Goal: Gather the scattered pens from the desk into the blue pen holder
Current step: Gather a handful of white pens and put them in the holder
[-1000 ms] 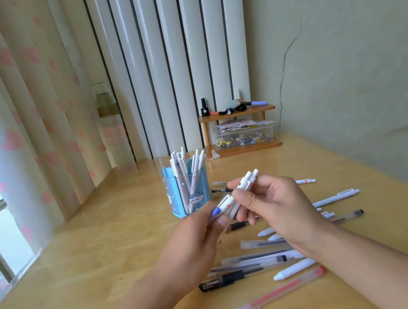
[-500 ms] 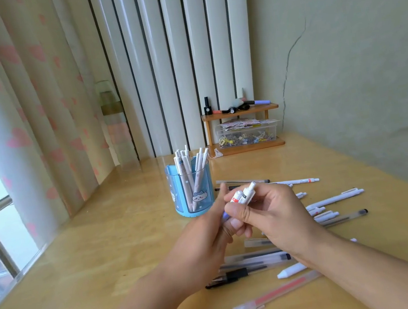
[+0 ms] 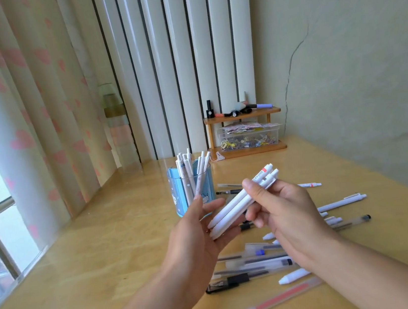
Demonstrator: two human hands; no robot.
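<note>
Two or three white pens point(image 3: 240, 201) lie together as a bundle, held above the desk by both hands. My right hand point(image 3: 283, 211) grips the bundle near its upper clicker end. My left hand point(image 3: 198, 235) cradles the lower tips against its palm, fingers loosely curled under them. The blue pen holder point(image 3: 178, 201) stands just behind my left hand with several white pens upright in it. Several scattered pens point(image 3: 254, 267) lie on the wooden desk point(image 3: 95, 259) under and right of my hands, among them a red-capped clear pen point(image 3: 276, 300) and a black pen point(image 3: 230, 282).
A small wooden shelf point(image 3: 242, 115) with bottles and a clear box of clips point(image 3: 249, 139) stands at the back against the wall. Curtains hang at the left beside a window. More white pens point(image 3: 341, 203) lie at the right.
The pen bundle has slid out longer between my hands and now tilts up to the right. My left hand has opened under its tips. The camera view has shifted slightly.
</note>
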